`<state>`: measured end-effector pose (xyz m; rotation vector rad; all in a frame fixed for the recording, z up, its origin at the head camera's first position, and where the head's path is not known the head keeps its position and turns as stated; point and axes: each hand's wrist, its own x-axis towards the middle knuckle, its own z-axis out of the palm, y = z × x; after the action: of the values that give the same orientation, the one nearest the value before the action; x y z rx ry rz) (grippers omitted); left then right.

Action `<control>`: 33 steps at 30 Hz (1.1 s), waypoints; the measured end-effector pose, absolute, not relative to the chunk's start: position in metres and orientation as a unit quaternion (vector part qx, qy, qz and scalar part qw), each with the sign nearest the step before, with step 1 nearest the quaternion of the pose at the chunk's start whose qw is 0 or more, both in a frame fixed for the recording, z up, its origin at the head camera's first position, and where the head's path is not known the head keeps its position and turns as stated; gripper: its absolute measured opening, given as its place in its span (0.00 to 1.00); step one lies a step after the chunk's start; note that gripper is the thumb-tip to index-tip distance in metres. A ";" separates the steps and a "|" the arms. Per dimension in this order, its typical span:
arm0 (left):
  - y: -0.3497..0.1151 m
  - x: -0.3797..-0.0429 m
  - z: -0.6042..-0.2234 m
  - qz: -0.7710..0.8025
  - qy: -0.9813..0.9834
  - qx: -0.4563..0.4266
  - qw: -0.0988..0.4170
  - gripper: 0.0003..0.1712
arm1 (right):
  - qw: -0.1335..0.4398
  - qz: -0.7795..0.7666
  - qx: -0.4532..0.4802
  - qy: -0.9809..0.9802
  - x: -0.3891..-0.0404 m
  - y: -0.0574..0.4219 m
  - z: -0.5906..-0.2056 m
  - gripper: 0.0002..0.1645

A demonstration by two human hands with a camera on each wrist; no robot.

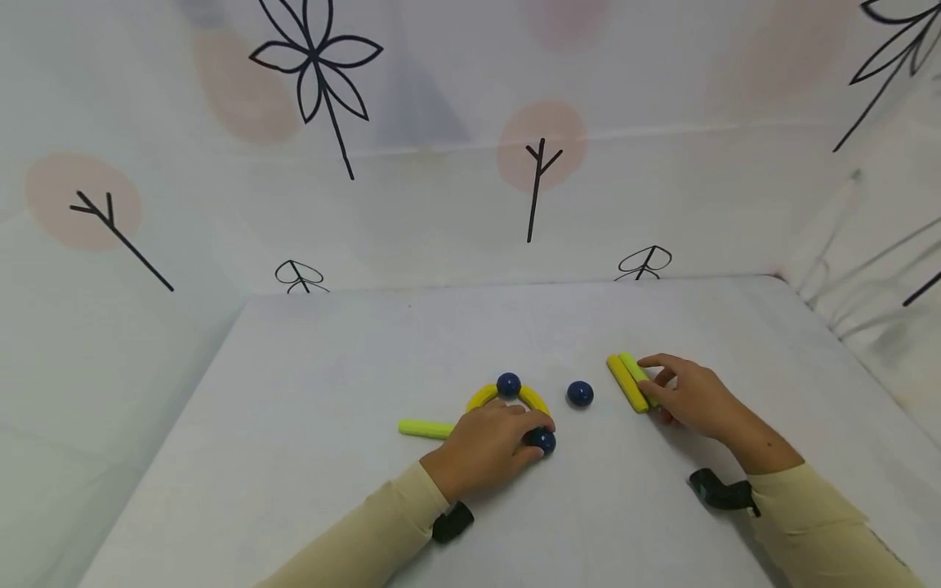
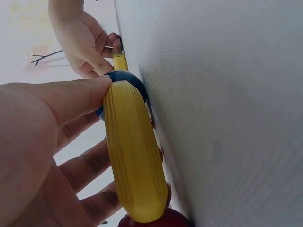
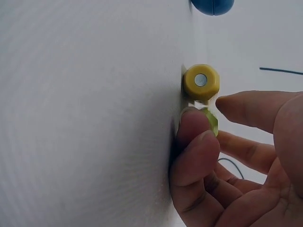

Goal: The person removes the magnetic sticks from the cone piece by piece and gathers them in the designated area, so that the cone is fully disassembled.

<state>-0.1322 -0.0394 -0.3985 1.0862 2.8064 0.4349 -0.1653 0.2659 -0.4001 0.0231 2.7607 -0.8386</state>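
Note:
My left hand (image 1: 488, 449) grips a dark blue ball (image 1: 542, 441) between thumb and fingers, over a ring-like shape of curved yellow rods (image 1: 481, 397). In the left wrist view a yellow curved rod (image 2: 135, 146) runs from that ball to a dark red ball (image 2: 156, 220), mostly hidden. Another blue ball (image 1: 509, 385) sits between the curved rods at the top. From the left side a yellow-green stick (image 1: 425, 429) sticks out. Over at the right, my right hand (image 1: 687, 398) holds a second yellow-green stick (image 3: 211, 122), lying alongside a yellow stick (image 3: 208, 90) with a silvery end disc.
A loose blue ball (image 1: 580, 394) lies between the two hands. The white tabletop (image 1: 316, 359) meets a patterned cloth wall (image 1: 441, 220) at the back, with cloth at both sides. Black devices (image 1: 720, 492) are worn at both wrists.

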 end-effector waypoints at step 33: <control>-0.060 -0.141 -0.377 -0.030 0.973 0.219 -0.072 0.22 | 0.023 -0.281 -0.006 0.959 -0.157 0.250 -0.386 0.22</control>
<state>-0.1410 -0.0603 -0.3774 0.7201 3.2049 -0.0979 -0.1572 0.2505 -0.3862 -0.0177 2.9710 -0.8709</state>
